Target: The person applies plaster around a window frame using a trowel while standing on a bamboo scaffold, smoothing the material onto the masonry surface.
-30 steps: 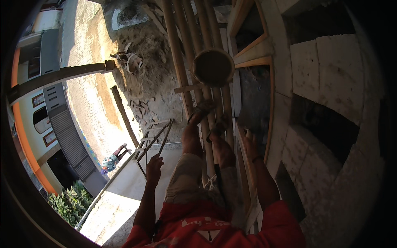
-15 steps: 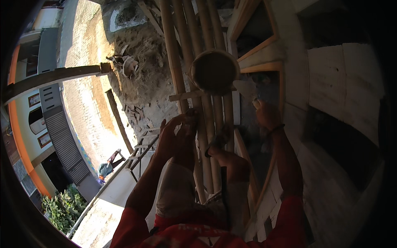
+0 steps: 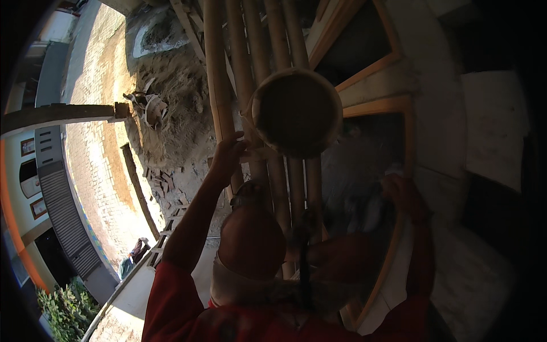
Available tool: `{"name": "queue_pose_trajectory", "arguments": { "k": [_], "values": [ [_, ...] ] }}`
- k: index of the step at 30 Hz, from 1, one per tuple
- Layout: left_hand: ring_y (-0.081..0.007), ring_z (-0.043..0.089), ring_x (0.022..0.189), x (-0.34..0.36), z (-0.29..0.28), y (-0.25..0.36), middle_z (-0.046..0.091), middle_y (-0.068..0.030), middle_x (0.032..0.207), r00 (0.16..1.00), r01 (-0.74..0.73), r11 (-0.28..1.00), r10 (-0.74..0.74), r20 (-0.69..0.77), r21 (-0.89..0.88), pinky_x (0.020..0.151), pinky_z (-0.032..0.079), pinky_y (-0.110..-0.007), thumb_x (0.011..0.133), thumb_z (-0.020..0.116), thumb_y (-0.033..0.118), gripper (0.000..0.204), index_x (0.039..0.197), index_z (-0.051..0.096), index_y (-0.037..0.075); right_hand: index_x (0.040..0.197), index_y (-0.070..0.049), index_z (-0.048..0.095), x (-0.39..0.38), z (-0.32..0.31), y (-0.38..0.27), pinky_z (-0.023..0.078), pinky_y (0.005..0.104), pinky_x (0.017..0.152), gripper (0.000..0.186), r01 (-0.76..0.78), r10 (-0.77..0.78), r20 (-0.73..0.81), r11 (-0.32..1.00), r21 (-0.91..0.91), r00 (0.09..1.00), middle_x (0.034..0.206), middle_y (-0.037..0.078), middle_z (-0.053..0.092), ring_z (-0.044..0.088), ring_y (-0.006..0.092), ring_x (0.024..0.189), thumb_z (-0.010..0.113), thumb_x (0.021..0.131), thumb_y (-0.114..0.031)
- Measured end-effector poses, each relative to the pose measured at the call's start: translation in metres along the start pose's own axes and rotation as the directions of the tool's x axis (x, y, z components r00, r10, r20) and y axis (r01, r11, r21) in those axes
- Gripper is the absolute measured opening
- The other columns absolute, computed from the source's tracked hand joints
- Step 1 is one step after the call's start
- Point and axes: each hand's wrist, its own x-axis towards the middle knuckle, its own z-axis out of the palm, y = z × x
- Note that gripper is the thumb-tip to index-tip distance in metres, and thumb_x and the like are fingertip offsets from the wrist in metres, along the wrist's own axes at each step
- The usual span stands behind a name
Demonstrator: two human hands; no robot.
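A round bucket (image 3: 337, 114) with a dark inside stands on the bamboo poles (image 3: 216, 74) in front of me. My left hand (image 3: 229, 157) is at the bucket's near left, over the leftmost pole, its fingers partly stretched and apart. A cord-like handle (image 3: 246, 119) hangs at the bucket's left side, close to those fingertips. Off to the right, my right hand (image 3: 400, 191) is closed round a trowel (image 3: 393, 170) beside the orange window frame. Shade and blur hide most of the trowel's blade. My bent knee (image 3: 250, 239) is below the left hand.
Orange-framed windows (image 3: 408, 137) and a pale wall (image 3: 433, 102) run along the right. Far below on the left lie a sand heap (image 3: 182, 108), broken bricks (image 3: 164, 181) and a sunlit paved street (image 3: 88, 148). A wooden beam (image 3: 62, 117) juts across there. A person (image 3: 132, 257) is at lower left.
My left hand has moved forward along the poles, toward the bucket's side. The right hand with the trowel has swung right and nearer, away from the bucket. My view has come closer to the bucket.
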Motion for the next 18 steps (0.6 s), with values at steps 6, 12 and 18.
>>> {"name": "queue_pose_trajectory", "arguments": {
  "k": [6, 12, 18],
  "values": [
    [-0.0171, 0.066, 0.091, 0.055, 0.025, -0.011, 0.065, -0.01, 0.102, 0.99, -0.139, 0.983, 0.137, -0.021, -0.118, 0.077, 0.054, -0.03, 0.099, 0.057, 0.02, 0.026, 0.115, 0.061, 0.0, 0.127, -0.011, 0.062, 0.082, 0.023, 0.051, 0.052, 0.0428, 0.089, 0.047, 0.535, -0.818, 0.244, 0.089, -0.84, 0.52, 0.119, 0.014, 0.065, 0.062, 0.0301, 0.11, 0.068, 0.087, -0.035],
    [-0.0164, 0.067, 0.081, 0.069, 0.02, -0.028, 0.065, -0.0113, 0.096, 0.98, -0.186, 0.961, 0.196, 0.029, -0.207, 0.066, 0.058, -0.029, 0.097, 0.059, 0.016, 0.017, 0.099, 0.06, -0.001, 0.108, -0.017, 0.073, 0.115, -0.003, -0.047, 0.052, 0.0448, 0.085, 0.034, 0.424, -0.587, 0.104, 0.44, -0.792, 0.803, 0.101, 0.012, 0.071, 0.067, 0.031, 0.094, 0.07, 0.079, -0.034],
    [-0.0176, 0.068, 0.074, 0.073, 0.011, -0.021, 0.067, -0.0122, 0.092, 0.973, -0.222, 0.974, 0.224, 0.046, -0.047, 0.063, 0.057, -0.029, 0.094, 0.064, 0.017, 0.021, 0.099, 0.06, -0.004, 0.094, -0.009, 0.076, 0.1, -0.034, -0.098, 0.053, 0.0441, 0.083, 0.034, 0.526, -0.504, 0.234, 0.576, -0.626, 0.831, 0.093, 0.012, 0.072, 0.068, 0.0315, 0.09, 0.075, 0.071, -0.033]
  ]
}}
